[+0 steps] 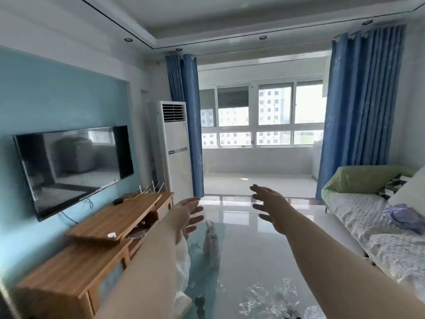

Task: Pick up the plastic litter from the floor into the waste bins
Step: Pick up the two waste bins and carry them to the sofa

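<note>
Both bare arms stretched forward, hands empty

Left hand [187, 215] open, fingers spread, palm turned inward; right hand [270, 207] open likewise, fingers splayed toward the left; hands apart

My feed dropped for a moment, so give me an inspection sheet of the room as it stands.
Surface: glossy white tiled floor.
Job's things: pink bag, white bag and crumpled clear plastic below the hands; no bin seen.
Clutter: purple cloth on the sofa.
Hands: left hand and right hand open, holding nothing.
Cables: one cable hangs below the television.
Surroundings: wooden cabinet, air conditioner, blue curtains, windows.
</note>
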